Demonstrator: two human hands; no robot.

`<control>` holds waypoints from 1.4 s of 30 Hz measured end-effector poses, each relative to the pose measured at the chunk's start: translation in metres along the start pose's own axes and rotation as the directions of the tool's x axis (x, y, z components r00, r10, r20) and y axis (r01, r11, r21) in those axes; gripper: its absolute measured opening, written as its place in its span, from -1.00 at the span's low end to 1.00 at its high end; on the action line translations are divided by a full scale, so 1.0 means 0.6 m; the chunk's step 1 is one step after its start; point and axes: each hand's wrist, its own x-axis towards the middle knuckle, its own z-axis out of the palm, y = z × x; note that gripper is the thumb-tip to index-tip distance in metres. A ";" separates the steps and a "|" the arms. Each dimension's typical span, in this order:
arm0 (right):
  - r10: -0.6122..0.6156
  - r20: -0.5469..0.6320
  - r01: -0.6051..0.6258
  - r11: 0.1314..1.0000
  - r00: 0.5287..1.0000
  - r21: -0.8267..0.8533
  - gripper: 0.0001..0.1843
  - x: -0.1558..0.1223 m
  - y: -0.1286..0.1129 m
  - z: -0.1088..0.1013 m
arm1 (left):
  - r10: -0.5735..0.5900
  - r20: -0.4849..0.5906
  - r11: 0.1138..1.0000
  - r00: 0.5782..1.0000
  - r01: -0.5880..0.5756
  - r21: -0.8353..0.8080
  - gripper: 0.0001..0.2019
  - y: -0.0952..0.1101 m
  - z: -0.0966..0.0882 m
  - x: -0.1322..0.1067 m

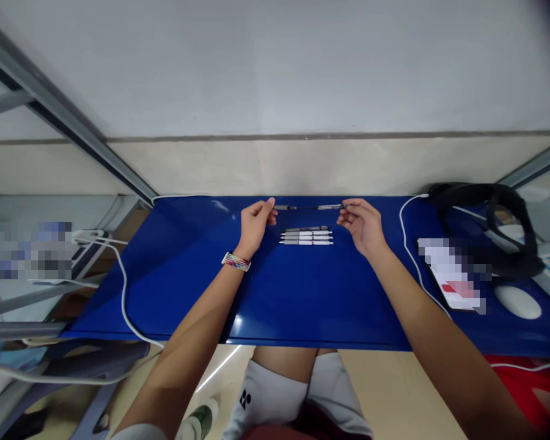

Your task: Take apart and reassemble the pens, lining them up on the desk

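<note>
Both hands reach to the far side of the blue tabletop (302, 305) and hold one slim pen (308, 208) level between them. The left hand (256, 221) pinches one end with its fingertips and the right hand (362, 223) pinches the other, so the pen hangs just above the surface, near the wall. Just beside it, toward the person, a row of three pens (307, 236) lies flat, parallel and close together. A striped wristband (236, 261) circles the left wrist. A white cable (123, 293) trails off the left edge; at the right sit a white mouse (517, 301) and black straps (490, 201).
</note>
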 end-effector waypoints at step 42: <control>-0.105 0.256 0.144 0.980 0.961 -0.137 -0.69 -0.033 0.016 0.031 | 0.034 0.155 0.960 0.987 -0.076 0.271 -0.22 0.018 0.008 -0.023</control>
